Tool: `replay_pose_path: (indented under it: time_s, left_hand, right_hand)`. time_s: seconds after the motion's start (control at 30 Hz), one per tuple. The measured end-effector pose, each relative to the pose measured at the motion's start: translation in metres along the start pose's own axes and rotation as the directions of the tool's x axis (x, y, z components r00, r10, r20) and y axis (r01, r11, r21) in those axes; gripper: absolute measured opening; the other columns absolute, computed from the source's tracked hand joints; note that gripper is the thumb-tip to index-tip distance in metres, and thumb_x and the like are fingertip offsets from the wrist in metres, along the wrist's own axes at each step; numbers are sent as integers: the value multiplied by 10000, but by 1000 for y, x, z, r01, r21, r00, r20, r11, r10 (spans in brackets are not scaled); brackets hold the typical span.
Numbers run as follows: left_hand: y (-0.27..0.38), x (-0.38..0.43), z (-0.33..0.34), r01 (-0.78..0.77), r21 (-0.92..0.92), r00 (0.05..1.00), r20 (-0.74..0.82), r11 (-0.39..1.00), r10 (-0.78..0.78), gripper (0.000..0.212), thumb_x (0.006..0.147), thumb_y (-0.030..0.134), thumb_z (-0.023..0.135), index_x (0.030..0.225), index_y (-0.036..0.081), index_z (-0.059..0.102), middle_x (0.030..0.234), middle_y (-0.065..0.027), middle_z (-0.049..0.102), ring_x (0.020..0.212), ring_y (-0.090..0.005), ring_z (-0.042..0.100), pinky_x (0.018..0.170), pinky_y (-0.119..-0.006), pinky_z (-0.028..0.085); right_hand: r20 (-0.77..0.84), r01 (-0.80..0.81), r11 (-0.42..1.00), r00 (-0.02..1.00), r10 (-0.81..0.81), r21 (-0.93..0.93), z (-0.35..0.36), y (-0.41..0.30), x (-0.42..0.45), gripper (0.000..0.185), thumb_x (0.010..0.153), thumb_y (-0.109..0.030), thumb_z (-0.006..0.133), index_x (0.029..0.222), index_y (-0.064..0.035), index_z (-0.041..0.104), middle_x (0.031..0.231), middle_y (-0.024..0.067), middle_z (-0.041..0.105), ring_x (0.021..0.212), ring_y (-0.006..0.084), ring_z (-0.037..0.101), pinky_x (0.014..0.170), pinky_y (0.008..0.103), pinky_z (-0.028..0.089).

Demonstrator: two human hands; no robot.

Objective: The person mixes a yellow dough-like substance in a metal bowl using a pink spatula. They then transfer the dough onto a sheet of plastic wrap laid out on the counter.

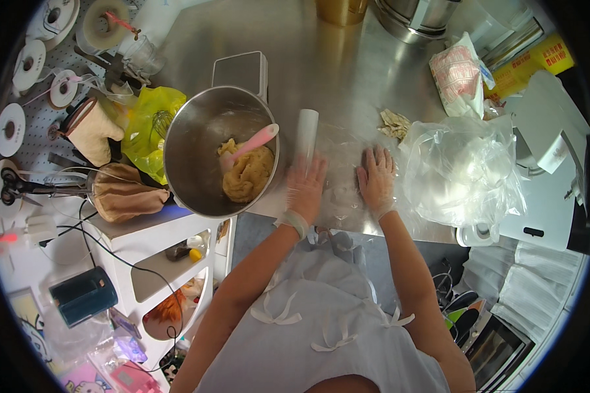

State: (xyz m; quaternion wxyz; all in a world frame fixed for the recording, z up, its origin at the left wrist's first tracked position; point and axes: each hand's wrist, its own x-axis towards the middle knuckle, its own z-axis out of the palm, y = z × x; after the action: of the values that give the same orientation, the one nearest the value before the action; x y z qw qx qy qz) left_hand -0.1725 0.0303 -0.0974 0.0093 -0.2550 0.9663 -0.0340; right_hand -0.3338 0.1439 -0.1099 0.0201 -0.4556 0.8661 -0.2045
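My left hand (305, 189), in a clear disposable glove and slightly blurred, lies palm down with fingers extended over the near end of a white cylindrical roll (308, 127). A sheet of clear plastic film (341, 172) is spread on the steel worktop to the right of this roll. Flat on the film's right part rests my right hand (377, 184), also gloved, its thumb apart from the fingers. Left of the roll stands a steel mixing bowl (196, 147) holding yellowish dough (248, 179). A pink-handled spatula (253, 143) leans in the dough.
A kitchen scale (241, 71) sits behind the bowl; a yellow plastic bag (150, 127) lies left of it. Near my right hand are a crumpled scrap (394, 125) and a clear plastic bag (464, 172). An amber container (341, 11) and a steel canister (413, 19) stand at the back.
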Motion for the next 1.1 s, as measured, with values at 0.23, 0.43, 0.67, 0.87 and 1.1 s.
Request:
replay_pose_path:
  time_s: [0.23, 0.43, 0.67, 0.87, 1.1]
  left_hand:
    - [-16, -2, 10, 12, 46, 984, 179, 999, -20, 544, 869, 166, 439, 1393, 62, 335, 1492, -82, 207, 1380, -349, 151, 1062, -503, 237]
    - [-12, -6, 18, -13, -31, 998, 66, 999, 15, 561, 837, 146, 446, 1381, 46, 349, 1477, -95, 256, 1395, -357, 116, 1094, -480, 174]
    - [-10, -4, 2, -17, -39, 984, 176, 999, 24, 520, 850, 164, 434, 1344, 12, 381, 1405, -145, 357, 1385, -354, 160, 1084, -504, 217]
    - [-33, -48, -70, -286, -574, 955, -234, 768, 181, 480, 765, 120, 550, 1232, 20, 492, 1303, -139, 442, 1255, -321, 363, 1009, -473, 313]
    - [-165, -131, -123, -28, -766, 572, -539, 642, -618, 283, 785, 76, 593, 1058, 15, 548, 1077, -141, 531, 1034, -292, 492, 872, -391, 395]
  right_hand:
    - [107, 27, 987, 994, -10, -161, 8, 14, 7, 614, 889, -362, 498, 1384, -38, 336, 1457, 204, 259, 1331, 398, 246, 1083, 528, 176]
    - [-6, -30, 893, 999, 37, 450, 0, 33, 3, 575, 869, -235, 535, 1360, 4, 355, 1440, 208, 297, 1338, 358, 266, 1103, 465, 180]
    - [112, -16, 973, 994, -11, 231, -18, 17, -9, 491, 873, -155, 535, 1327, -9, 419, 1366, 185, 419, 1284, 343, 371, 1071, 405, 281]
    - [-203, 269, 877, 958, -201, 399, -136, -140, 57, 358, 859, -106, 528, 1198, 10, 531, 1208, 185, 541, 1136, 340, 495, 1007, 424, 352]
    - [612, 655, 747, 638, -467, -113, -91, -271, 124, 253, 771, -124, 588, 988, -1, 631, 1038, 165, 626, 1012, 318, 589, 840, 422, 466]
